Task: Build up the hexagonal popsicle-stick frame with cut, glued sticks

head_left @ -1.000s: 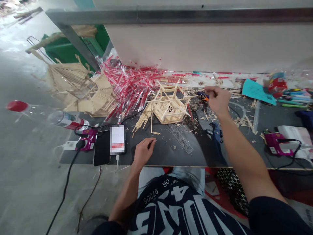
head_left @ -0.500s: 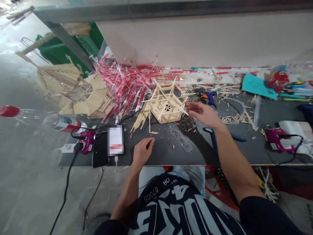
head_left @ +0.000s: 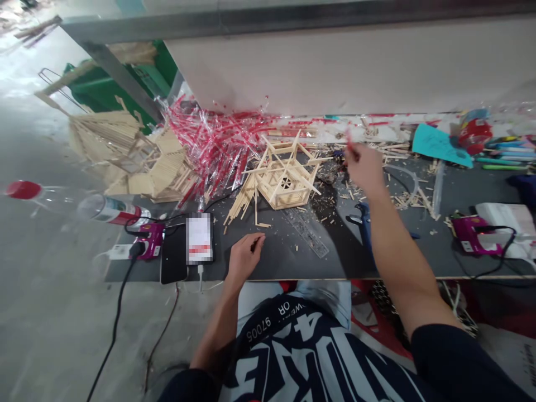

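My right hand (head_left: 365,166) is closed on a thin red strip (head_left: 349,137), blurred by motion, over the back of the table. Beneath that hand the glue gun is mostly hidden; a small dark-blue part (head_left: 338,153) shows. To its left stands a six-sided frame of thin wooden sticks (head_left: 288,184), touched by neither hand. My left hand (head_left: 246,254) rests near the table's front edge with its fingers curled together; whether anything is pinched there cannot be made out. Loose sticks (head_left: 239,206) and a clear ruler (head_left: 307,234) lie between hand and frame.
A larger stick model (head_left: 154,167) and a heap of red-and-clear wrappers (head_left: 226,134) fill the back left. Two phones (head_left: 173,257), a purple power strip (head_left: 151,241) and bottles (head_left: 113,211) are at left. Blue-handled pliers (head_left: 365,226) lie under my right forearm.
My right hand has moved away from the stick frame, back and to the right, carrying the red strip. My left hand has stayed in place.
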Demonstrator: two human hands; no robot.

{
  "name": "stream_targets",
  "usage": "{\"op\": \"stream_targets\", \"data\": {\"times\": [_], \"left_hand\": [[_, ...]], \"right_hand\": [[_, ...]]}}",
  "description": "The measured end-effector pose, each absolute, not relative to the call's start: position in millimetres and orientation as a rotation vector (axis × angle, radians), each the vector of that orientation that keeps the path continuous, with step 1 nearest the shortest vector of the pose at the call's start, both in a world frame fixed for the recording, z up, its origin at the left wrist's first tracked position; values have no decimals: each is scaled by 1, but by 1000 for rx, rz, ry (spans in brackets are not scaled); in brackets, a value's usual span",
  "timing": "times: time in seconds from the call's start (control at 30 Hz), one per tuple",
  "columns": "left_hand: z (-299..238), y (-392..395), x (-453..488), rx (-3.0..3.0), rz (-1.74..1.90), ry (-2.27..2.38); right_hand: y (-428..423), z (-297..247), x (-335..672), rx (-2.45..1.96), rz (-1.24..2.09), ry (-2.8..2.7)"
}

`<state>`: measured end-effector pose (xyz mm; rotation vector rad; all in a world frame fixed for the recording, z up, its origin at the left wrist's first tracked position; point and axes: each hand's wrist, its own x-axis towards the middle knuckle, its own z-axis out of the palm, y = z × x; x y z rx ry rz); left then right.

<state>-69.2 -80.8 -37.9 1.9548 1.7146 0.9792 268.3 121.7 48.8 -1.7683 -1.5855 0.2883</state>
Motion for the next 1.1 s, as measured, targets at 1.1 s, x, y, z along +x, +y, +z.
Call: {"op": "stream_targets", "data": {"times": [1.1], "left_hand": [[57, -78, -55, 1441, 563, 2112]], "right_hand": [[-93, -12, 208, -1304, 514, -1536]]}}
